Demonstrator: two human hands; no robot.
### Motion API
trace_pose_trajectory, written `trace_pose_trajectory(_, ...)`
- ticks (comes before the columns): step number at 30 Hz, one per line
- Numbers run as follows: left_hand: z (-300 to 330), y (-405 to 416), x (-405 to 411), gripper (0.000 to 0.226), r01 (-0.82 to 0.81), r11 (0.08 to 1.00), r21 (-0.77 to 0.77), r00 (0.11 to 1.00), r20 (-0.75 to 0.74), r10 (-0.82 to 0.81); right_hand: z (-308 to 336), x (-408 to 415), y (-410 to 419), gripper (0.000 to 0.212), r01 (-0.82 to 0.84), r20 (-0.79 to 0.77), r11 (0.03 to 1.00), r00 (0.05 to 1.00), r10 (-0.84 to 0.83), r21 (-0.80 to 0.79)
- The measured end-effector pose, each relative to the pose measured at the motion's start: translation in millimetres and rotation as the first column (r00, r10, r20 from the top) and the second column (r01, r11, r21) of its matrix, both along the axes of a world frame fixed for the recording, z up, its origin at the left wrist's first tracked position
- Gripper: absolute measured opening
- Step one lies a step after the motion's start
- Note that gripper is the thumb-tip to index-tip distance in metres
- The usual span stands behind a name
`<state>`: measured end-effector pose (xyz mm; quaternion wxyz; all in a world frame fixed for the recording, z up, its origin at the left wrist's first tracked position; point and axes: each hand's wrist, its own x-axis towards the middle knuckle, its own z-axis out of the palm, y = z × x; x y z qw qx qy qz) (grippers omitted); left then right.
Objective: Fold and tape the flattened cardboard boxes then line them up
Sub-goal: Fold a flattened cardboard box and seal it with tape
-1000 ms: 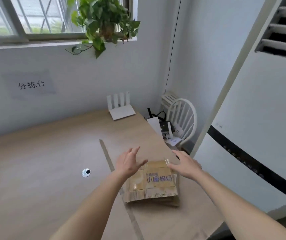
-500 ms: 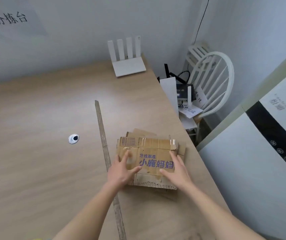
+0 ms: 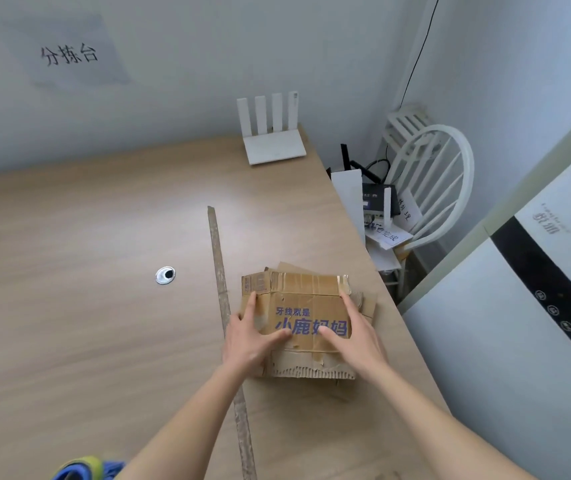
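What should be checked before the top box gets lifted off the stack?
1. Both hands on the top box: ok, left hand and right hand lie on it.
2. Grip closed round the edges: not ok, fingers look flat.
3. More cardboard beneath: ok, edges stick out.
4. Tape in view: not ok, none seen.
5. Table space to the left: ok, only a strip and a grommet.
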<state>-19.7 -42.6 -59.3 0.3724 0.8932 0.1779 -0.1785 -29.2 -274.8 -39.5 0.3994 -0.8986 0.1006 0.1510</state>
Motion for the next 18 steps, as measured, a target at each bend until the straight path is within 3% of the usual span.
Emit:
trace_pose_trajectory(7,55,49,-49,0.137,0.106,0.977,-0.184,0.971,0.229,-0.063,53,-33,30,0.100,-0.023,0.078,0.989,0.997,0.011,0.149)
trace_pose_trajectory(12,101,95,-109,0.131,0.141,0.960,-0.241,0.942,0.332,-0.055,94,-68,69,0.105,-0.071,0.108,0.983,0.993,0.053,0.171)
trace_pose_trajectory(16,116,127,-156,0.122,0.158,0.963,-0.219,0.920,0.387,-0.063,113,-105,93,0.096,-0.127,0.108,0.967,0.988,0.106,0.219)
trace_pose_trajectory(18,119,138,-177,0.120,0.160,0.966,-0.204,0.913,0.403,-0.066,114,-121,102,0.081,-0.164,0.108,0.954,0.984,0.140,0.251)
